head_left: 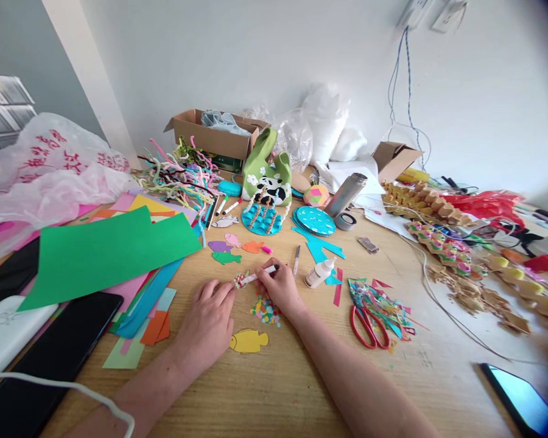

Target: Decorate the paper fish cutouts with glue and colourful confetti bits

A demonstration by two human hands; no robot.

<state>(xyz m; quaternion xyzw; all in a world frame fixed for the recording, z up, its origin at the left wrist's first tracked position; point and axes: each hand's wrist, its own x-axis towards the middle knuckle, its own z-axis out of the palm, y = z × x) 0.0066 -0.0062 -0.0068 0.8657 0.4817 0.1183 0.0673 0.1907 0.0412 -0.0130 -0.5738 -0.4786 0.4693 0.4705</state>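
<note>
The person's right hand (279, 286) is gripping a slim white marker (260, 275), its tip pointing at a small multicoloured paper cutout (238, 279) on the brown wooden table (296, 383). The left hand (209, 322) is lying flattened, fingertips beside the cutout. Multicoloured round paper dots (265, 312) and a yellow paper fish (249, 341) are lying nearer the person.

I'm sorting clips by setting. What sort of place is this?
Probably a craft workspace: a wooden table against a wall, whether at home or in a workshop I can't tell. Green paper, red-handled scissors and a glue bottle suggest it.
</note>
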